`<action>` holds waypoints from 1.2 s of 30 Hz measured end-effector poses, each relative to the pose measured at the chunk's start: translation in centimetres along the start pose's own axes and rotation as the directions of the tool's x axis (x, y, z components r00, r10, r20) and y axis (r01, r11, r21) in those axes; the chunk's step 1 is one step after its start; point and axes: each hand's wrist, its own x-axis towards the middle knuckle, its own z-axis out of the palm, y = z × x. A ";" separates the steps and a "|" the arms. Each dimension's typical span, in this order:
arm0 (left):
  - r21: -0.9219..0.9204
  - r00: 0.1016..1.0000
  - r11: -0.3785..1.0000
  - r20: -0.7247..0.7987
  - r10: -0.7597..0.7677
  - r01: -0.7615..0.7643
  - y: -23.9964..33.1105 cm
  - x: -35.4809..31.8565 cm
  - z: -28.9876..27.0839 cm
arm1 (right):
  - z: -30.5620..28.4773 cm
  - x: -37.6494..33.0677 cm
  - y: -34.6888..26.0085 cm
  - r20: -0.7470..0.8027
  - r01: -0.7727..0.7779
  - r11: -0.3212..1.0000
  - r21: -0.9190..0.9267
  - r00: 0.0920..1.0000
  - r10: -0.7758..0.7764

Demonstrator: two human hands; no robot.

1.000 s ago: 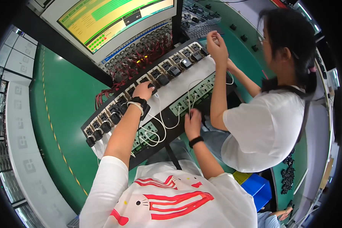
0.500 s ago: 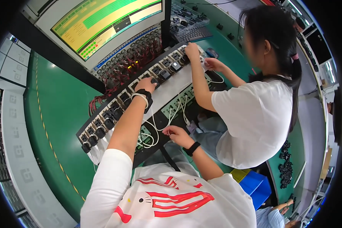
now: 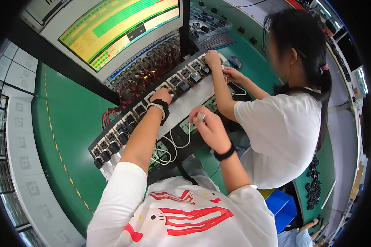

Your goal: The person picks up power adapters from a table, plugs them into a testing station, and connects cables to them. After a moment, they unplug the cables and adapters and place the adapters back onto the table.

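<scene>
A long slanted test fixture [image 3: 181, 101] holds a row of black adapters [image 3: 123, 136] in sockets, with white cables [image 3: 173, 144] looping below. My left hand [image 3: 163, 95], with a black wrist strap, reaches to the upper row, fingers curled over one black adapter. My right hand [image 3: 208, 123] is raised in front of the fixture. It pinches a small silvery plug [image 3: 201, 117] on the end of a white cable. A co-worker in a white shirt [image 3: 282, 131] stands to the right with both hands [image 3: 213, 57] on the fixture's far end.
A monitor [image 3: 119, 29] with green and yellow fields stands behind the fixture, above red wiring [image 3: 140, 80]. A keyboard [image 3: 212, 39] and mouse [image 3: 236, 61] lie on the green bench beyond. A blue bin [image 3: 282, 208] sits low right. Grey shelving [image 3: 12, 123] runs along the left.
My right hand has come up off the lower cable panel with the plug in its fingers. The co-worker's hands have shifted along the fixture's far end. My left hand has stayed put.
</scene>
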 end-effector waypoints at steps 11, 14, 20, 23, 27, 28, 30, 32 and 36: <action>-0.043 1.000 0.999 0.006 -0.025 0.026 0.7 -0.5 -0.3 | 7.3 5.5 20.1 -0.256 -0.442 0.894 0.069 0.858 0.444; -0.058 1.000 0.998 0.002 -0.031 0.031 0.6 -0.3 -0.1 | 8.3 6.3 21.4 -0.306 -0.368 0.925 -0.089 0.894 0.327; -0.089 1.000 0.996 -0.005 -0.010 0.009 -0.2 0.1 0.0 | 8.1 5.9 20.6 -0.194 -0.479 0.865 0.150 0.843 0.501; -0.105 1.000 0.994 0.010 -0.018 0.019 0.1 0.0 0.1 | 8.2 5.5 19.7 -0.254 -0.427 0.902 -0.071 0.882 0.398; -0.116 1.000 0.993 -0.011 -0.010 0.009 0.0 0.0 0.1 | 8.6 5.3 18.0 -0.313 -0.388 0.887 -0.249 0.899 0.306; -0.135 1.000 0.991 -0.012 0.000 -0.001 0.1 0.1 0.1 | 8.6 5.2 17.9 -0.312 -0.391 0.886 -0.248 0.898 0.309; -0.144 1.000 0.990 -0.017 -0.005 0.003 0.1 0.0 0.2 | 8.6 5.0 17.8 -0.337 -0.381 0.879 -0.286 0.899 0.280; -0.144 0.999 0.989 -0.050 0.005 -0.012 -0.1 0.0 0.3 | 9.0 4.9 17.6 -0.375 -0.367 0.891 -0.266 0.891 0.255; -0.170 1.000 0.985 -0.007 -0.012 0.010 0.3 -0.1 0.0 | 8.8 4.9 17.9 -0.366 -0.352 0.898 -0.263 0.898 0.245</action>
